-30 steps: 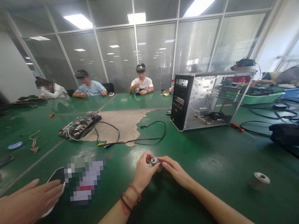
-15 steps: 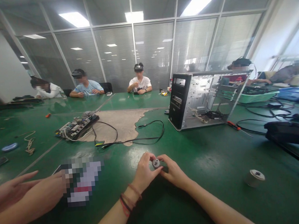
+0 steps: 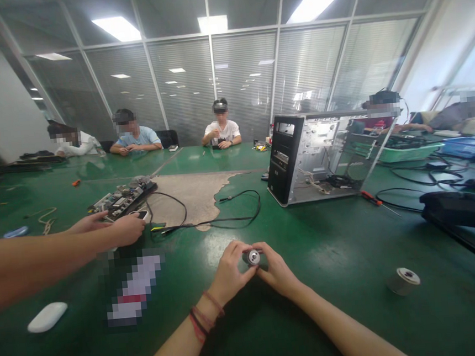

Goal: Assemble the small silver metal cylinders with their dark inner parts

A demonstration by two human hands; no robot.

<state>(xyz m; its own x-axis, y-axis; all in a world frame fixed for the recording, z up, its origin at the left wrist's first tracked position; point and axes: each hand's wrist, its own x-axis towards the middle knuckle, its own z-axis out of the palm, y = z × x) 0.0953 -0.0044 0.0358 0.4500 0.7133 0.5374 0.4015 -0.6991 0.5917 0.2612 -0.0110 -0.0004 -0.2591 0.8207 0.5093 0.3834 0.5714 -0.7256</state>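
Note:
My left hand (image 3: 229, 275) and my right hand (image 3: 277, 271) meet above the green table (image 3: 337, 269), both pinching a small grey metal cylinder (image 3: 252, 257) with a round hole in its end. Red and black bands circle my left wrist. A second grey cylinder (image 3: 402, 281) lies on the table to the right, apart from both hands.
Another person's arm (image 3: 61, 251) reaches in from the left, its hand holding a phone (image 3: 141, 214) near a circuit board (image 3: 120, 198). A white oval object (image 3: 47, 317), black cables (image 3: 224, 219), an open computer case (image 3: 322, 156) and a screwdriver (image 3: 379, 201) are about. Several people sit at the far side.
The other person's arm lifted off the near left of the table and reached forward with a phone, uncovering a white oval object. My hands stayed on the cylinder, turning it slightly.

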